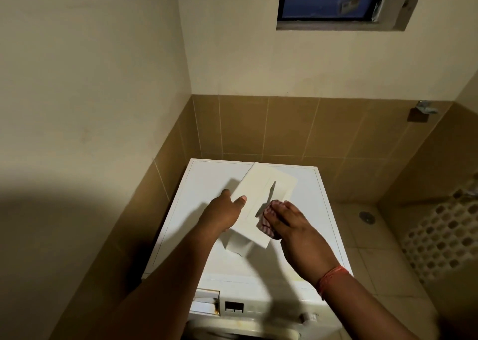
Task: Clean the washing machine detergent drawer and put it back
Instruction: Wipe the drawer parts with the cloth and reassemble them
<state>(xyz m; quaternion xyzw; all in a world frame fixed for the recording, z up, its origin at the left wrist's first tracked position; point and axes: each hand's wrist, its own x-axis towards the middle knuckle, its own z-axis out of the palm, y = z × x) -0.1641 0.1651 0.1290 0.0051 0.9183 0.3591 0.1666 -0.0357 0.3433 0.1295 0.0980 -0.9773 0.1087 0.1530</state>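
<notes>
The white detergent drawer (263,195) is held above the top of the white washing machine (204,182), its flat pale face turned up toward me. My left hand (223,213) grips the drawer's left edge, thumb on top. My right hand (289,220) presses a red-and-white striped cloth (266,219) against the drawer's face near its lower right. The empty drawer slot (207,304) shows at the machine's front top left, beside a small display.
The machine stands in a corner between a plain wall on the left and a tan tiled wall (284,127) behind. Tiled floor with a drain (366,217) lies to the right, next to a perforated white panel (439,233).
</notes>
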